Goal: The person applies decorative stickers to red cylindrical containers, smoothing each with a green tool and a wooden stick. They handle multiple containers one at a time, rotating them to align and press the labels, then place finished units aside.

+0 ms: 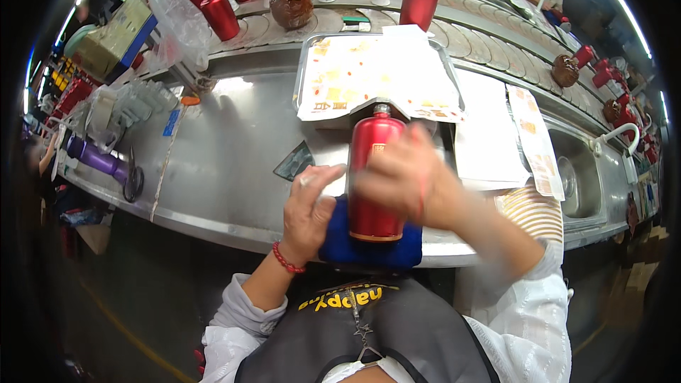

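A glossy red bottle [369,216] with a silver neck lies on a dark blue pad [337,245] at the table's front edge, neck pointing away from me. My right hand [404,181] lies across the bottle's upper right side, next to a small gold label [379,149]. Motion blurs this hand, and its fingers cannot be made out clearly. On the bottle's left is my left hand [305,206], fingers apart and fingertips close to its side. Something pale is wrapped at one of its fingers. Whether it touches the bottle is unclear.
Beyond the bottle, a metal tray [301,74] holds printed sticker sheets [355,74]. More sheets [489,128] lie right, before a sink [578,177]. A conveyor [454,42] carries red bottles, white bottles and a brown round jar [291,7]. A purple cup [99,158] lies left.
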The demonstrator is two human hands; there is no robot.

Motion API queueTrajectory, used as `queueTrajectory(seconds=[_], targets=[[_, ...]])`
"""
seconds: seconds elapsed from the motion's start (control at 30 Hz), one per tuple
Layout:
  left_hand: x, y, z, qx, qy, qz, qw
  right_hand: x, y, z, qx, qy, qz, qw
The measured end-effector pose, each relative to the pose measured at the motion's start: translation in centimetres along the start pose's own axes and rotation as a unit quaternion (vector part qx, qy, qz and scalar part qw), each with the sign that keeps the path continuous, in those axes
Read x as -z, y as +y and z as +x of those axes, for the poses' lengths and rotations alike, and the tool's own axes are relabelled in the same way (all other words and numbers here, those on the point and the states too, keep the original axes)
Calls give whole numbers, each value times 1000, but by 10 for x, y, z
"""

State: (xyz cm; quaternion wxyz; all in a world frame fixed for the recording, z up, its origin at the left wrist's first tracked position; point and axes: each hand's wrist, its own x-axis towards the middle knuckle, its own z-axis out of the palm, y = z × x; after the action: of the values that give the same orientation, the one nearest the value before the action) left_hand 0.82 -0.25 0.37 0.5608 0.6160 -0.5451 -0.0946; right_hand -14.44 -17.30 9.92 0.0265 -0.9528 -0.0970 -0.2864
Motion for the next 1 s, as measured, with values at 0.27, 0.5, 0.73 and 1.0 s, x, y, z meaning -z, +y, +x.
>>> queueTrajectory(seconds=[0.27,0.5,0.73,1.0], targets=[[-33,-31,129,390,-197,-453,777,16,103,-52,-305,120,90,941],[-31,-22,148,426,-281,-322,797,32,433,-57,-457,65,-232,856],[61,40,54,251,-27,-330,910,62,594,-113,-429,24,-49,902],[173,133,-240,173,481,-49,858,-160,131,-103,-225,-108,131,960]])
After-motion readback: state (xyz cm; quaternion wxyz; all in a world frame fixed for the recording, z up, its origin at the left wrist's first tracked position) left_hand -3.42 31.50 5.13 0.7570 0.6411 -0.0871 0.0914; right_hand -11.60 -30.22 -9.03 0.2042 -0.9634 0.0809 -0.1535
